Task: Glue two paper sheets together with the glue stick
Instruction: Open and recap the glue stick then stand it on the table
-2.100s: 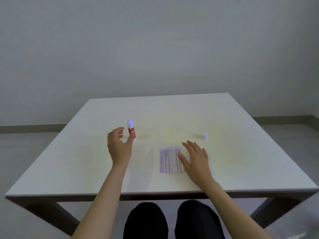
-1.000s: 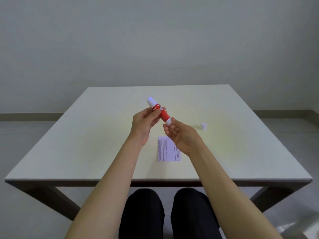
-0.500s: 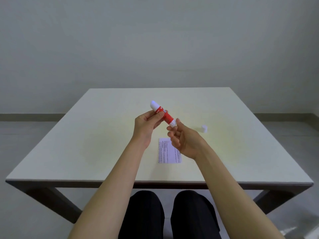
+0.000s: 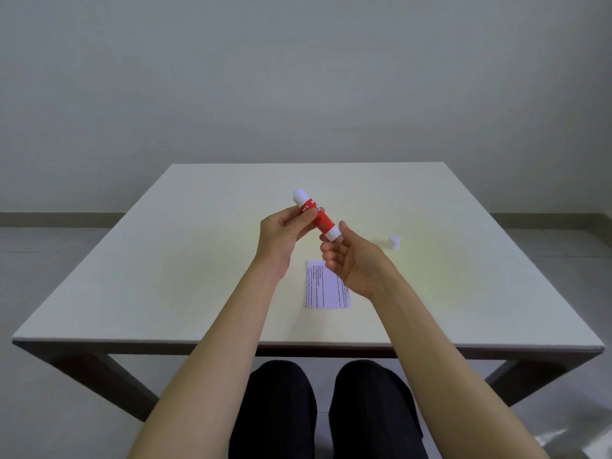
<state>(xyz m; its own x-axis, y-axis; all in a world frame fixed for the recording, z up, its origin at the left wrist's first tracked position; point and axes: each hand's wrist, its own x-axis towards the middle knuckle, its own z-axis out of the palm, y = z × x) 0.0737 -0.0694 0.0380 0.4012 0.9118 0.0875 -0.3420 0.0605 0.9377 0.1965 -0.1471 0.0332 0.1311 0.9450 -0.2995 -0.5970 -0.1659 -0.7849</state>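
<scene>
While one glue stick point(image 4: 316, 216) is being held tilted above the table point(image 4: 165, 260), its red-labelled plastic barrel is being clamped in the grip of the left hand point(image 4: 281, 238), thumb and fingers closed round the middle. Its rounded white far end is pointing up and to the left; its white near end is being pinched by the fingertips point(image 4: 341, 228) of the right hand point(image 4: 354, 266), whose grip is closed on that base. One small rectangular paper sheet point(image 4: 323, 289), printed with fine dark text, is being seen lying flat near the table's near edge, partly hidden under the right hand; whether a second sheet is lying beneath it cannot be told. One small white cap point(image 4: 394, 242), a short cylinder, is standing alone to the right, well apart from the paper. The table is being shown as a smooth, matte, off-white square top on dark legs. A plain pale wall point(image 4: 298, 77) and grey floor point(image 4: 49, 253) are being seen behind.
</scene>
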